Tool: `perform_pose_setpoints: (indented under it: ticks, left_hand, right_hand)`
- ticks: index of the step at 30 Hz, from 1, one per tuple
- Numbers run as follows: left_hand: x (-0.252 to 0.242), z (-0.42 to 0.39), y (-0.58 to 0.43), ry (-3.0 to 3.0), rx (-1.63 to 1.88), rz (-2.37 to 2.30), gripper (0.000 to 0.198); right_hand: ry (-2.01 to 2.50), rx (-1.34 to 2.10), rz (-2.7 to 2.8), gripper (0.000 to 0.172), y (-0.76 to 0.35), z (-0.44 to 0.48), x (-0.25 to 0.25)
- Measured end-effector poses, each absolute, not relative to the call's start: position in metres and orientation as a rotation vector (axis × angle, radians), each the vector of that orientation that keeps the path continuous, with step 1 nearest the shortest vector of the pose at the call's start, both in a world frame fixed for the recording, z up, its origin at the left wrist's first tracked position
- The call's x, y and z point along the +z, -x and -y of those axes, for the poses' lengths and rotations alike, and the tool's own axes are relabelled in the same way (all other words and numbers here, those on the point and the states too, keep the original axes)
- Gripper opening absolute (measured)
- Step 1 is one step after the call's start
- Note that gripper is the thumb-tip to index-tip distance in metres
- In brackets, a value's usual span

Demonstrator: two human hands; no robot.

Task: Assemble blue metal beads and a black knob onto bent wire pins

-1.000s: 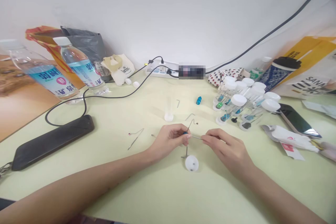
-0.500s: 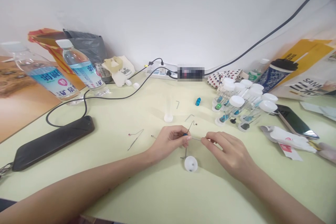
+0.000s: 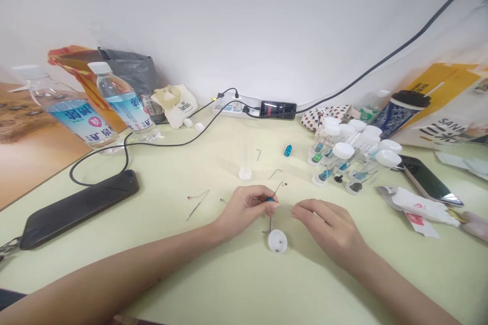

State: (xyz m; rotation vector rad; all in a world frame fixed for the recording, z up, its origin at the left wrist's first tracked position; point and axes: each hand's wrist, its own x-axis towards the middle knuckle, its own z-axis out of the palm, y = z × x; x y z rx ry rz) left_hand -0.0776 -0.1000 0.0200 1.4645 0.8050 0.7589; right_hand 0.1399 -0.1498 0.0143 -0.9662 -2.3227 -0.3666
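Observation:
My left hand (image 3: 247, 208) is pinched shut on a small blue component with thin wire leads (image 3: 271, 199). My right hand (image 3: 328, 228) rests on the table just right of it, fingers curled, its fingertips at the tip of one lead; whether it grips the wire is unclear. A white round cap (image 3: 277, 240) lies on the table just below the two hands. A bent wire (image 3: 198, 202) lies left of my left hand.
Several white-capped clear vials (image 3: 348, 155) lie at the right, a blue bead (image 3: 287, 150) beside them. Two water bottles (image 3: 120, 104), a black phone (image 3: 76, 208) with cable, a power strip (image 3: 236, 106), a second phone (image 3: 429, 179) and bags ring the pale green table (image 3: 229, 284).
The view has shifted slightly. My right hand's fingers have eased back along the wire lead and lowered toward the table; my left hand keeps its pinch on the blue component.

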Motion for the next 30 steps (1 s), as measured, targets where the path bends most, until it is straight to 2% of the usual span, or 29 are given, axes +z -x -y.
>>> perform_pose_setpoints:
  ticks: [4,11,14,16,18,23,26,30]
  left_hand:
    - [0.022,0.103,0.078,-1.505,0.784,-0.807,0.016]
    - [0.021,0.106,0.079,-1.618,0.806,-0.880,0.015]
    - [0.021,0.105,0.079,-1.589,0.795,-0.865,0.017]
    - [0.021,0.104,0.079,-1.526,0.792,-0.843,0.018]
    - [0.021,0.103,0.079,-1.458,0.797,-0.837,0.020]
    - [0.018,0.099,0.080,-1.389,0.785,-0.867,0.023]
    - [0.017,0.099,0.080,-1.413,0.787,-0.844,0.024]
    - [0.017,0.100,0.081,-1.440,0.782,-0.848,0.025]
  right_hand:
    - [1.051,-0.103,2.186,0.017,-0.132,0.150,0.015]
    - [1.334,1.055,1.642,0.026,-0.121,0.153,0.021]
    - [1.351,1.239,1.512,0.030,-0.119,0.152,0.019]
    - [1.316,1.146,1.582,0.024,-0.120,0.151,0.017]
    - [1.233,0.898,1.736,0.017,-0.122,0.149,0.015]
    - [1.021,0.295,2.031,0.028,-0.126,0.147,0.010]
    - [0.994,0.171,2.062,0.024,-0.127,0.147,0.008]
    - [0.977,0.202,2.071,0.020,-0.127,0.149,0.009]
